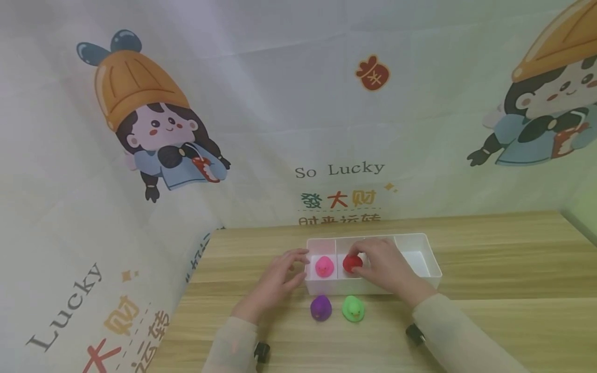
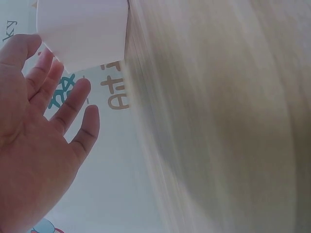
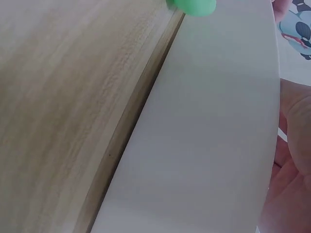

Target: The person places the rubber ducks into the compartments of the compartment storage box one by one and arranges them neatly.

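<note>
In the head view a white divided box [image 1: 373, 286] stands on the table. The left hand [image 1: 278, 280] is at its left end, fingers spread and lightly bent; in the left wrist view the left hand [image 2: 43, 131] has its fingertips at the corner of the white box [image 2: 82, 34]. A pink duck [image 1: 324, 267] sits in the leftmost compartment. The right hand [image 1: 384, 264] reaches into the compartment beside it and pinches a red duck [image 1: 352, 264]. In the right wrist view the box wall [image 3: 194, 126] hides the fingertips of the right hand [image 3: 291, 170].
A purple duck [image 1: 321, 308] and a green duck [image 1: 353, 309] sit on the wooden table [image 1: 503, 259] just in front of the box. Behind the table hangs a printed cloth [image 1: 280, 103] with cartoon figures and lettering.
</note>
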Motion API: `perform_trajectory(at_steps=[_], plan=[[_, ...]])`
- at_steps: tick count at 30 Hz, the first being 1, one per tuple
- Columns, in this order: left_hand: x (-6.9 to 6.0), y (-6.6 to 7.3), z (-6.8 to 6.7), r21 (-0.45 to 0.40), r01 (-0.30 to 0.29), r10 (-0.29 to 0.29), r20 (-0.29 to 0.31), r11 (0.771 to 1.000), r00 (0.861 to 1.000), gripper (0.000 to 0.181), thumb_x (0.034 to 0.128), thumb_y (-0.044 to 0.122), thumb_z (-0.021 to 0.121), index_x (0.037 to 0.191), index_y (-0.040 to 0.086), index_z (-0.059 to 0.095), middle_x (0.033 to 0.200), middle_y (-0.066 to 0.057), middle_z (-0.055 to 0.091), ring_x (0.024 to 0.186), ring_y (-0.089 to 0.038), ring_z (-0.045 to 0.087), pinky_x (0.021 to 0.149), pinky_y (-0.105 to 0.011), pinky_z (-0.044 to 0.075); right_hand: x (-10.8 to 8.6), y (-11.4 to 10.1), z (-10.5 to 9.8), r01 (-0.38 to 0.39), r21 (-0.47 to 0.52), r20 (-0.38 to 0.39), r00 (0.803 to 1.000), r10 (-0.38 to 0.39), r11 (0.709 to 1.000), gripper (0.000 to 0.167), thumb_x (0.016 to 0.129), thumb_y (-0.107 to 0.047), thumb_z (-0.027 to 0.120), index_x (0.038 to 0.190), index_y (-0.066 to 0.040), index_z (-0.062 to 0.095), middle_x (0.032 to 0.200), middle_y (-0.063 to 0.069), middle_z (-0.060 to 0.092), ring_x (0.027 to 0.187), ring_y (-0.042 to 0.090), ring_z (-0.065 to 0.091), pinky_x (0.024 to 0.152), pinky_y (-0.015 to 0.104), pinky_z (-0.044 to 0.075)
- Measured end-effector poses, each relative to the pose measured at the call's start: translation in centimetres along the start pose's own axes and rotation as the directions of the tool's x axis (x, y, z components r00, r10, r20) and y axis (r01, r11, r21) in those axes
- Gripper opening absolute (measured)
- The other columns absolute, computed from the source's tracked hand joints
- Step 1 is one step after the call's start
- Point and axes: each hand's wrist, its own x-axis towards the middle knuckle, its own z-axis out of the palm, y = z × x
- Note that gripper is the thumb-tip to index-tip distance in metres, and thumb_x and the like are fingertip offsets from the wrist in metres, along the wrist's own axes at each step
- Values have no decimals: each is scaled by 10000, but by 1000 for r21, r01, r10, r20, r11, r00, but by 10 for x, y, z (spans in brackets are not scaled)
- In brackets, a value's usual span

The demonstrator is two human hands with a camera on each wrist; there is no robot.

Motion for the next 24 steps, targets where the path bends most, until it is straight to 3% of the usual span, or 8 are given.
perform_trajectory(at_steps=[9,18,24], plan=[[0,1,-1,-3,22,-22,6,1000,1000,308,876,231,542,1178,207,485,1365,102,312,1045,-184,455,864,-384,395,10,-4,1,-51,-63,97,994,57,997,229,667,-295,768,832,-303,609,768,-199,566,810,76,507,862,406,284],[1,-1,1,-2,2,-2,5,1000,1000,302,875,227,546,1171,198,491,1362,74,327,1047,-216,458,859,-402,398,13,-3,3,-79,-59,116,990,85,995,236,660,-278,776,820,-285,602,766,-180,567,800,97,513,845,416,287],[1,1,1,-12,15,-15,7,1000,1000,310,876,232,543,1180,200,488,1364,94,316,1052,-209,456,865,-392,396,15,-2,3,-58,-91,134,989,69,994,233,654,-271,778,803,-264,598,752,-173,573,758,59,496,832,405,277]])
